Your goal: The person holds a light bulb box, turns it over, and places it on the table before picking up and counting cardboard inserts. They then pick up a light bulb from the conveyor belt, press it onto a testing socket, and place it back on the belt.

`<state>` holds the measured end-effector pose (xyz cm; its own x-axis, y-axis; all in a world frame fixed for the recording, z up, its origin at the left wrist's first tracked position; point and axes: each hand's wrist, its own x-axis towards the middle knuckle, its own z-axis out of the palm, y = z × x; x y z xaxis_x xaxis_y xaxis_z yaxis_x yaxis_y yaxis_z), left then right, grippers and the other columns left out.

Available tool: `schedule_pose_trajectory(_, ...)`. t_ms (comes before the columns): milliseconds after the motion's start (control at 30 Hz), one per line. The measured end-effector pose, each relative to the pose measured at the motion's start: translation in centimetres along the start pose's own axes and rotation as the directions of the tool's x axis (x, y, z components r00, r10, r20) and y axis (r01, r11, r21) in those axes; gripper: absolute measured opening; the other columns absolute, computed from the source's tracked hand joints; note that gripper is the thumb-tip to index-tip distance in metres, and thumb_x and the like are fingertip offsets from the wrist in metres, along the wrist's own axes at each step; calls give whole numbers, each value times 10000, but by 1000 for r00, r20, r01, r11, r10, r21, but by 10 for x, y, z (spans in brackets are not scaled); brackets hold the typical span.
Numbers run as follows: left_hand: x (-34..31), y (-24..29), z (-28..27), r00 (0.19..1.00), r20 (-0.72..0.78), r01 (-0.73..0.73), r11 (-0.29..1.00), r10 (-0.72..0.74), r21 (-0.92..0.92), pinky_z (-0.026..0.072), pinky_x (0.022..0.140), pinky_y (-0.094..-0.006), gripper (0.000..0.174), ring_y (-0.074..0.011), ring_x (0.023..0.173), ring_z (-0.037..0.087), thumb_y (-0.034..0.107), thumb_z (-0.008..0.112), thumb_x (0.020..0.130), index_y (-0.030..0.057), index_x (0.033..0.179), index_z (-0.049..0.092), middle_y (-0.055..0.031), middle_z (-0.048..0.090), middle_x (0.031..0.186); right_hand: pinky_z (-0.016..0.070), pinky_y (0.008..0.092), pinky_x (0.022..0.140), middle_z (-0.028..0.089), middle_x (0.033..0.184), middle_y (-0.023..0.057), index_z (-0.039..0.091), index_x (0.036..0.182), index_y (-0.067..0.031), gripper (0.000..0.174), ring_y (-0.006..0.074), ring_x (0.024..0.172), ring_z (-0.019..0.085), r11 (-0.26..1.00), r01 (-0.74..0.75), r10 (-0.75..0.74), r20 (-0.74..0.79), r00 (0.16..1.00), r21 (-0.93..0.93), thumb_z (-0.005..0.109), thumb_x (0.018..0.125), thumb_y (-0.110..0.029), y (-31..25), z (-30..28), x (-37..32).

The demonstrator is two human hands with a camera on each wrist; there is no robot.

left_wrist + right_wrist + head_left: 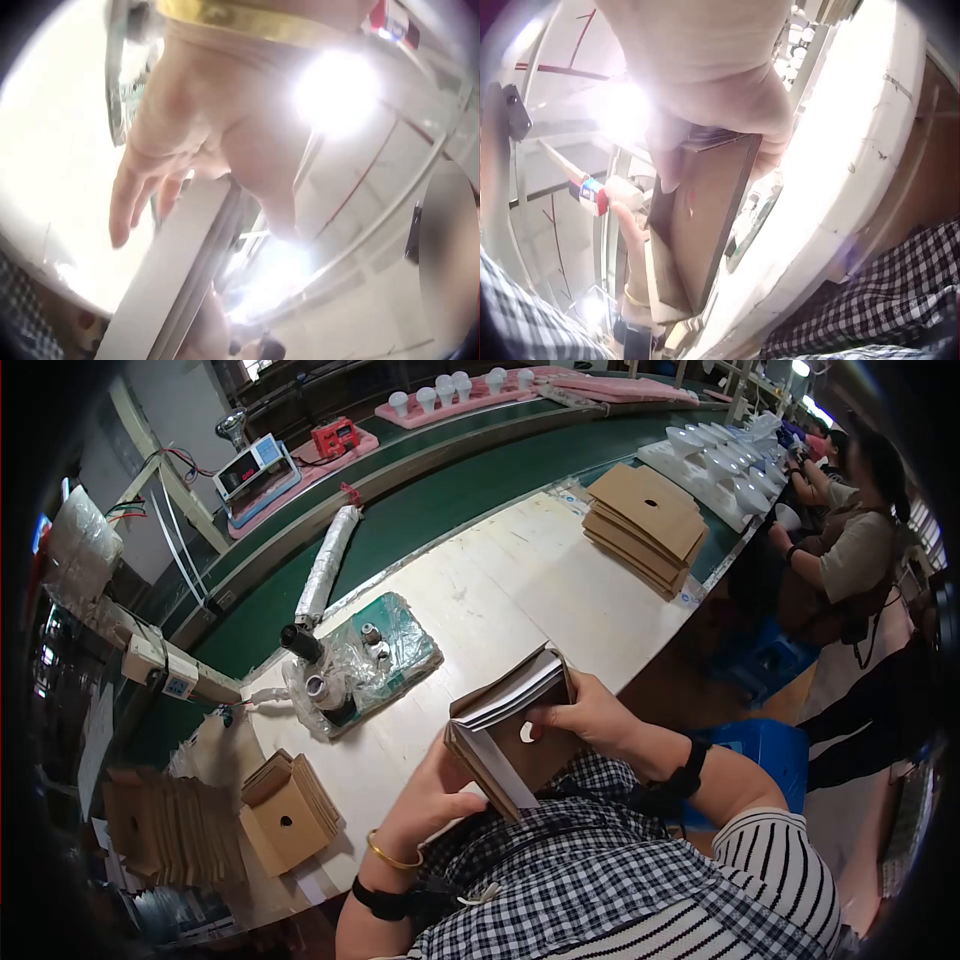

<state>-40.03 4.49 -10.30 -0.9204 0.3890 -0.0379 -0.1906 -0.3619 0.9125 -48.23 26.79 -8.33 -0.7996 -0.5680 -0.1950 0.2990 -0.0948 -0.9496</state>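
A bundle of folded brown cardboard inserts (545, 758) with white inner faces stands between my two hands, in front of the checked apron. My right hand (597, 715) grips its right side, thumb on the near face beside a round hole and fingers behind. In the right wrist view that thumb lies over the brown cardboard (705, 214). My left hand (432, 800) is at the left end, palm against the edge. The left wrist view shows its fingers (124, 206) and thumb nearly straight, either side of the white-faced card (166, 270).
Stacked cardboard inserts lie at the far right (648, 520) and near left (290, 818), with a larger pile (170, 828) beside them. A green fixture board (400, 635) sits on the white table (500, 585). Beyond runs a green conveyor (430, 495). Another person (850, 550) works at right.
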Motion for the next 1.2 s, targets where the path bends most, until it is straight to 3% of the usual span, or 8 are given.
schedule_pose_trajectory(133,24,-16,33,886,-447,-91,992,120,85,472,804,-272,320,-137,885,595,127,594,852,-13,1119,486,-70,621,987,501,269,774,615,952,104,498,1112,56,369,150,834,608,994,55,-36,-204,978,93,665,810,-73,19,28,0)
schedule_pose_trajectory(267,32,-39,9,838,-496,-158,972,227,176,482,727,-241,229,-115,817,582,108,584,871,-8,1041,482,-67,609,951,425,318,919,522,1148,135,392,1207,39,610,177,1074,509,976,192,-209,-208,956,-99,731,754,-190,32,48,-14)
schedule_pose_trajectory(467,26,-19,23,881,-410,-140,957,238,255,405,952,-295,499,-172,1136,471,8,501,871,5,1332,312,-107,449,1253,463,330,850,614,1009,135,496,1131,11,515,181,957,581,960,191,-234,-209,949,-206,733,755,-249,35,13,10)
schedule_pose_trajectory(600,7,2,-8,790,-522,-215,942,322,257,519,766,-283,514,-158,1022,541,34,483,883,29,1365,303,-99,475,1230,380,345,961,516,1197,162,462,1237,3,654,238,1107,500,895,310,-276,146,950,-320,729,762,-358,-1,3,13)
schedule_pose_trajectory(700,-52,40,-72,738,-557,-257,921,382,291,530,724,-278,488,-157,1002,552,134,510,890,25,1341,358,-97,530,1173,375,368,972,499,1236,174,469,1244,-3,661,290,1135,490,498,359,-540,41,840,-790,701,773,-404,-35,-75,34)
schedule_pose_trajectory(867,-151,117,-123,592,-686,-37,864,423,502,441,883,-299,439,-176,1044,528,131,464,882,-26,1290,421,-87,525,1190,315,436,1008,428,1295,185,390,1313,-37,796,336,1221,383,-261,-383,-752,-63,656,-886,711,705,-439,-81,-215,37)
schedule_pose_trajectory(1033,-220,128,-161,471,-833,226,874,289,431,390,897,-265,382,-135,1005,512,140,491,872,-5,1225,490,-51,555,1126,230,401,1093,280,1439,224,306,1414,-141,801,340,1356,245,18,-354,-542,-306,782,-935,683,730,-319,-87,-284,30)
schedule_pose_trajectory(1200,-213,106,-159,435,-885,343,879,164,331,420,845,-261,305,-115,943,543,124,495,878,1,1153,537,-40,599,1053,301,388,1052,341,1414,200,370,1381,-105,707,335,1300,350,-67,-403,-488,-323,811,-913,657,769,-312,-102,-265,19)
